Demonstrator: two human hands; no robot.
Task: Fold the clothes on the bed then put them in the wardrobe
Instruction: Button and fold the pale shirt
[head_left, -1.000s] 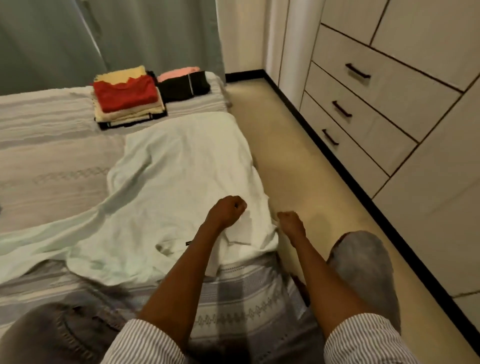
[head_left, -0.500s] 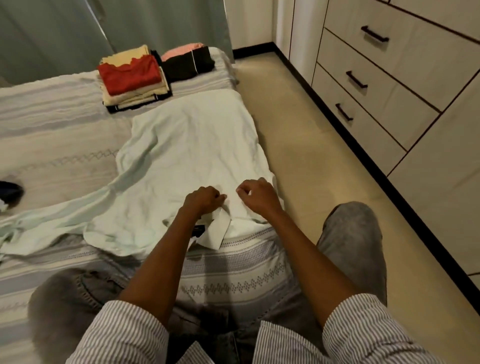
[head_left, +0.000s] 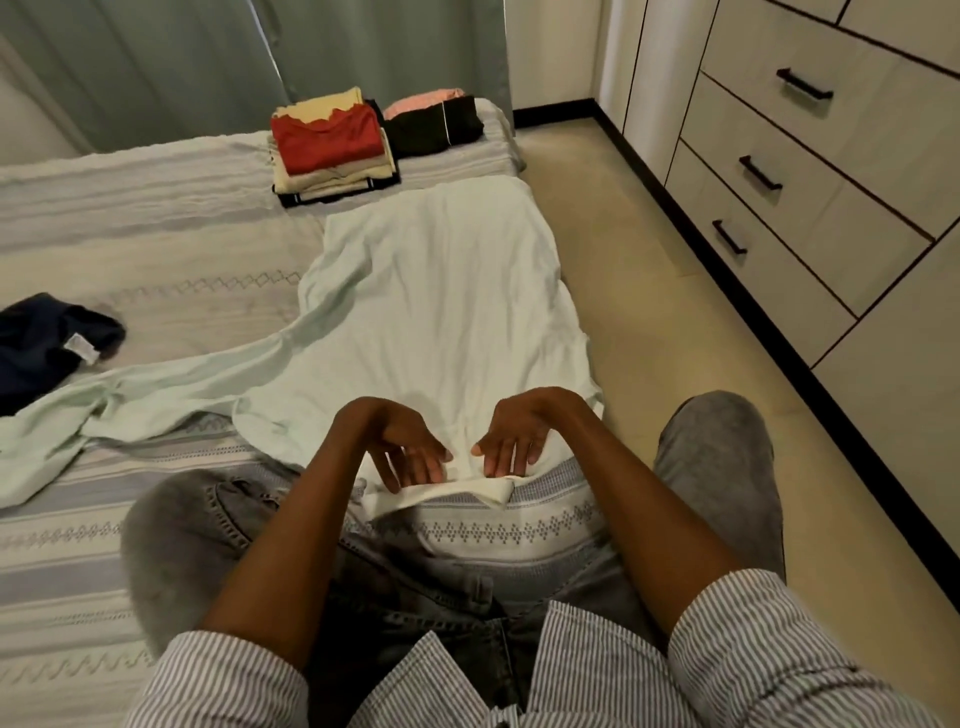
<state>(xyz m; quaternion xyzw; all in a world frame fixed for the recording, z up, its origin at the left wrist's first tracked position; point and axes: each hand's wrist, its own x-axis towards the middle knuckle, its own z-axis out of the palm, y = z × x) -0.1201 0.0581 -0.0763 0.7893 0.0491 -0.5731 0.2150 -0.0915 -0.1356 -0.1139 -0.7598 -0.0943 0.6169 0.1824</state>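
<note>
A pale mint long-sleeved shirt lies spread flat along the right side of the bed, one sleeve trailing off to the left. My left hand and my right hand both rest on its near end by the collar, fingers straight and pointing back toward me. Neither hand grips the cloth. A folded pile topped by a red garment and a folded black and pink pile sit at the far end of the bed. A crumpled dark navy garment lies at the left.
The wardrobe's drawers with black handles line the right wall beyond a strip of beige floor. Grey-green curtains hang behind the bed. My knees in grey jeans flank the bed's near corner.
Both hands have gone from closed fists at the shirt's near end to flat, straight-fingered hands resting on the collar. The camera has tilted, bringing the navy garment into view.
</note>
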